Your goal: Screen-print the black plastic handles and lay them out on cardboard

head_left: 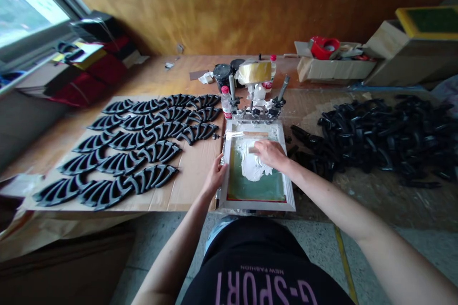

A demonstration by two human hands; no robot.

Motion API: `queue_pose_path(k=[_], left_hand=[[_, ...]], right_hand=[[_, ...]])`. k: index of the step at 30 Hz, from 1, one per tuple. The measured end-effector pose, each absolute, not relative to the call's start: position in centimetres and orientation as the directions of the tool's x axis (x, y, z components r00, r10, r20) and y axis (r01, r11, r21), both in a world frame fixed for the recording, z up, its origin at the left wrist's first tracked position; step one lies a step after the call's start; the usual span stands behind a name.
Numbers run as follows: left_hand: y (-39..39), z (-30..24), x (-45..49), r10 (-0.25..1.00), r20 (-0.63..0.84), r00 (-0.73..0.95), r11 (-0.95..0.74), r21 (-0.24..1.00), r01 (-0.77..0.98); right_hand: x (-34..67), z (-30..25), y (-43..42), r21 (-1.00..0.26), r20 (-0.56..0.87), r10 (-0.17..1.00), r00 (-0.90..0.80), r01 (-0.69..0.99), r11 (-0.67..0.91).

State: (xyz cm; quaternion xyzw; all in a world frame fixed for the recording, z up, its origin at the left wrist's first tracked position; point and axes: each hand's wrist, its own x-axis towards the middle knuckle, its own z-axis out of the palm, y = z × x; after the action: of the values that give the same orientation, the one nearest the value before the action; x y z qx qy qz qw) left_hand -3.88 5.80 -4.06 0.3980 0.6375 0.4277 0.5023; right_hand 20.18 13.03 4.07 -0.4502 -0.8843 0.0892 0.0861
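Note:
A small screen-printing frame (288,198) with a green mesh lies in front of me, hinged to a metal clamp (256,110) at its far end. White ink (252,169) is smeared over the mesh. My right hand (271,154) is closed on a squeegee (253,149) pressed onto the mesh in the white ink. My left hand (215,175) grips the frame's left edge.
Rows of black curved plastic parts (132,152) lie on a cardboard sheet (189,176) to the left. A heap of the same black parts (379,133) lies to the right. Bottles (226,102), a tape roll (255,71), dark jars and cardboard boxes (332,67) stand behind the clamp.

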Motion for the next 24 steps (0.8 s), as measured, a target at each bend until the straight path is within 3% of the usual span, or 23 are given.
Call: queue_pose_path(k=[4, 6, 10, 12, 15, 17, 24], left_hand=[[5.6, -4.2, -4.1, 0.939, -0.298, -0.171, 0.319, 0.941, 0.11], [5.5, -4.0, -4.0, 0.931, -0.315, -0.186, 0.336, 0.937, 0.094], [5.5, -3.5, -3.8, 0.916, -0.339, -0.216, 0.358, 0.932, 0.054], [5.5, -3.2, -3.7, 0.911, -0.346, -0.227, 0.362, 0.931, 0.036], [5.5, -2.9, -3.5, 0.909, -0.351, -0.226, 0.364, 0.931, 0.021], [5.4, -2.3, -3.5, 0.911, -0.354, -0.213, 0.366, 0.93, 0.019], [5.0, 3.7, -3.6, 0.925, -0.329, -0.189, 0.329, 0.944, -0.032]], right_hand=[[22.9, 3.8, 9.9, -0.254, 0.051, 0.544, -0.838, 0.516, 0.818], [23.4, 4.2, 9.6, -0.313, 0.019, 0.509, -0.861, 0.478, 0.821], [22.7, 3.9, 9.6, -0.364, 0.122, 0.656, -0.745, 0.581, 0.728], [22.4, 3.0, 8.9, -0.364, 0.171, 0.664, -0.728, 0.579, 0.729], [22.5, 2.5, 8.2, -0.349, 0.134, 0.615, -0.777, 0.544, 0.763], [22.0, 3.1, 8.8, -0.347, 0.132, 0.645, -0.752, 0.575, 0.741], [22.4, 7.8, 17.4, -0.441, 0.288, 0.879, -0.379, 0.763, 0.473]])
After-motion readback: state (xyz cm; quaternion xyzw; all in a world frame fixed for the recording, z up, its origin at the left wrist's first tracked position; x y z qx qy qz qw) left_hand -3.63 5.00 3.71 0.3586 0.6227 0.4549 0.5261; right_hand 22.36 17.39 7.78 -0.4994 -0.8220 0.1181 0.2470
